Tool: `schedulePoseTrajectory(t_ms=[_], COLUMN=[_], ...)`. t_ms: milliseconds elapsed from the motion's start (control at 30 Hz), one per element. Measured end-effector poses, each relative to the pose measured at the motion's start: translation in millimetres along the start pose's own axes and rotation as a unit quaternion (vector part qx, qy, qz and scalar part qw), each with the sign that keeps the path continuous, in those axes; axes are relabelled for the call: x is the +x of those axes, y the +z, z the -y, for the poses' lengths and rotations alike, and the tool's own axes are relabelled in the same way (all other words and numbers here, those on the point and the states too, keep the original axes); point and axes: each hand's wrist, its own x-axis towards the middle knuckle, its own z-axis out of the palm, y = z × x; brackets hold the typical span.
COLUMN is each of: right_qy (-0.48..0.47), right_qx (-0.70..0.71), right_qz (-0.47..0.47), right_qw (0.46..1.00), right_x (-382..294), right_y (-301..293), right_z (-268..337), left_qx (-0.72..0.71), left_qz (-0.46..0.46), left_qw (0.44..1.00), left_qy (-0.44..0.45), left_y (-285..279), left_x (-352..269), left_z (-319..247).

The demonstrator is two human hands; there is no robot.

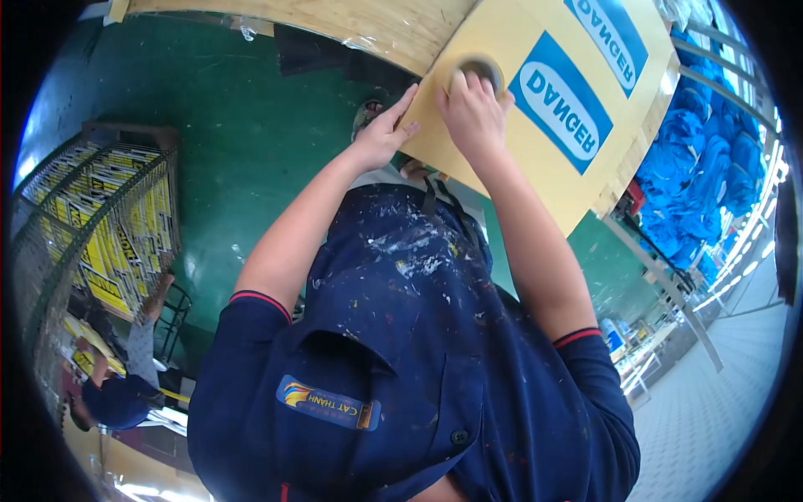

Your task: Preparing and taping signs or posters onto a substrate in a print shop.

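A yellow sheet (439, 135) with blue rectangular panels (561, 103), each bearing white-backed lettering, lies on the work surface before me. My right hand (473, 110) holds a roll of tape (482, 64), fingertips inside its core. The roll is blurred and rests on or just above the sheet, left of the nearest panel. At the sheet's left edge is my left hand (379, 138); its thumb and index finger are spread and touch the edge. Some of its fingers are hidden, and I see no separate object in it.
A pale wooden tabletop (389, 25) adjoins the sheet. Left, a wire-sided cart (119, 226) holds many yellow printed panels, with a person (119, 401) beyond it. Piled blue material (696, 163) lies right, past metal bars. The floor (232, 132) is green.
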Motion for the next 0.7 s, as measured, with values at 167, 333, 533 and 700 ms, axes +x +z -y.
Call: schedulePoseTrajectory(t_ms=[167,333,533,700], right_qy=[0.075,0.001,-0.096,-0.032], right_qx=[0.008,0.045,0.057,0.081], right_qz=[0.054,-0.002,0.008,-0.045], right_qw=[0.996,0.999,0.994,0.995], right_x=[-30.6,9.2,-75.9,-90.4], right_y=[8.5,2.2,12.3,10.6], right_z=[-23.5,26.5,61.5,6.5], left_qx=[-0.041,-0.17,-0.322,-0.165], left_qz=[-0.003,0.01,0.033,-0.036], left_qw=[0.999,0.984,0.941,0.972], left_qy=[0.005,-0.057,-0.099,-0.164], left_y=[-0.2,-9.0,-16.1,-7.4], left_x=[4.5,7.9,11.1,34.0], left_z=[7.0,11.5,4.0,5.4])
